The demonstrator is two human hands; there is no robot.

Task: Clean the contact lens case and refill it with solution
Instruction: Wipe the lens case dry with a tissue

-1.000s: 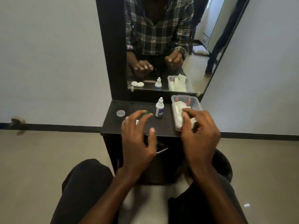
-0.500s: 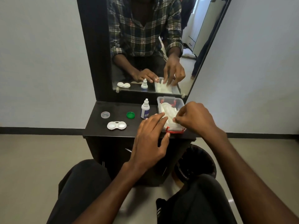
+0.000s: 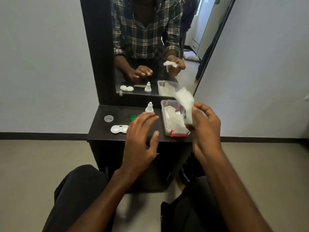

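Note:
The white contact lens case [image 3: 119,129] lies open on the black shelf [image 3: 100,131], its two wells uncovered. A green cap [image 3: 133,118] and a clear cap [image 3: 108,118] lie behind it. The small solution bottle [image 3: 149,107] stands upright at the shelf's back, partly hidden by my left hand [image 3: 140,139], which hovers with fingers spread, holding nothing. My right hand [image 3: 204,126] pinches a white tissue [image 3: 185,101] lifted above the clear plastic box [image 3: 167,131] of tissues with its red latch.
A mirror [image 3: 150,47] in a black frame rises behind the shelf and reflects my hands and the items. A dark bin [image 3: 189,171] stands on the floor under the shelf's right side. My knees in dark trousers are below.
My right hand has pulled a tissue up out of the box. My left hand has drawn back from the box's edge toward the left and opened out.

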